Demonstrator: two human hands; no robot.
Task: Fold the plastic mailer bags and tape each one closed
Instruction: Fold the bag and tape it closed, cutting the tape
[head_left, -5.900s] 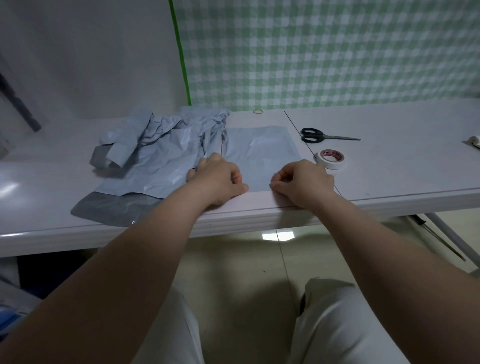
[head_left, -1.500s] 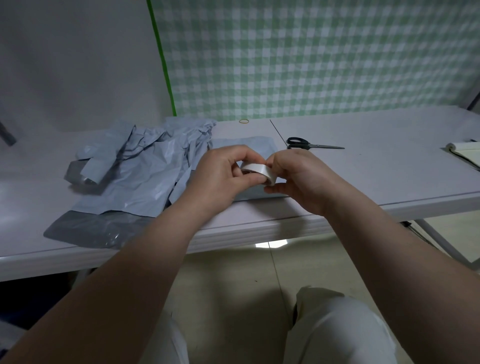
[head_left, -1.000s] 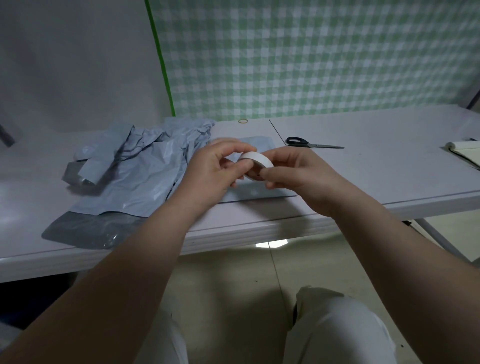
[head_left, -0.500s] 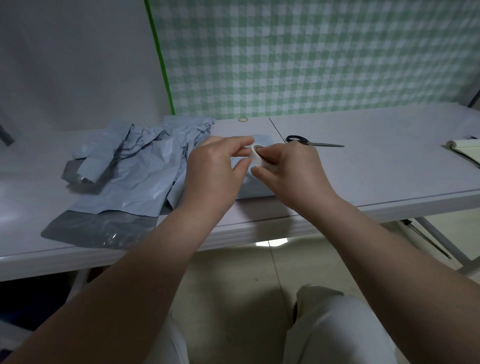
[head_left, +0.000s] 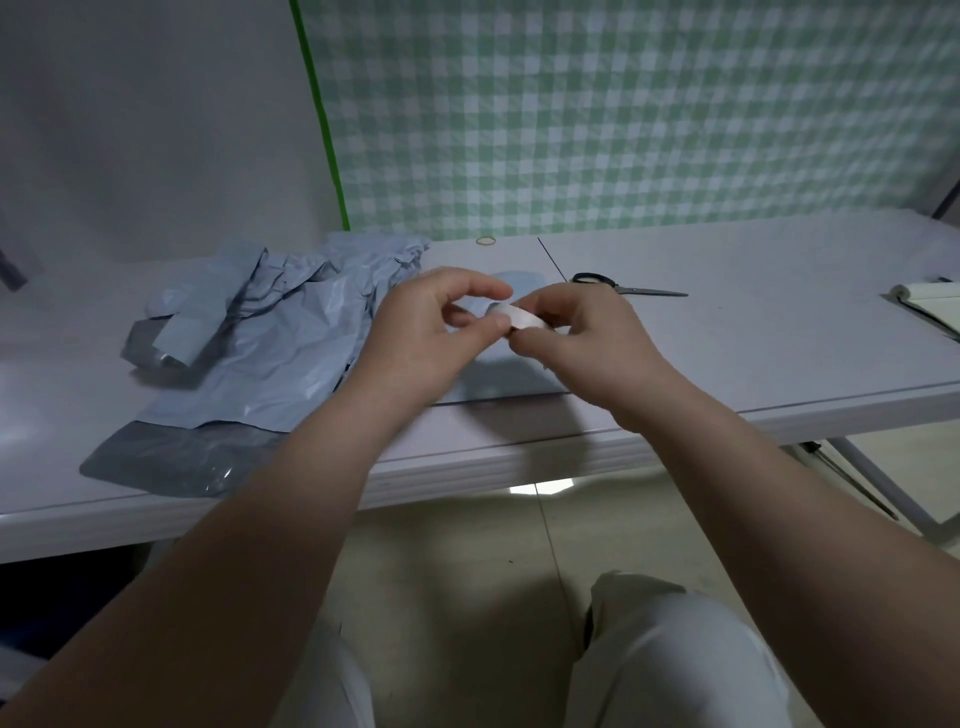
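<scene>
1. Fingers (head_left: 543, 302) and thumb of the right hand (head_left: 592, 343) curl around the white tape roll (head_left: 525, 318) and hold it above the table (head_left: 753, 332).
2. Left hand (head_left: 421, 338) has bent fingers, and its thumb and index tips pinch the roll's left edge.
3. Below both hands lies one flat mailer bag (head_left: 498, 379).
4. Left of the fingers lies a crumpled bag pile (head_left: 270, 332), and the scissors (head_left: 623, 286) lie behind them.

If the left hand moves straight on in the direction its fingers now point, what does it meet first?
The tape roll, which the right hand holds. The left hand points rightward at it, and its thumb seems to touch the roll's edge, though depth is unclear.
</scene>
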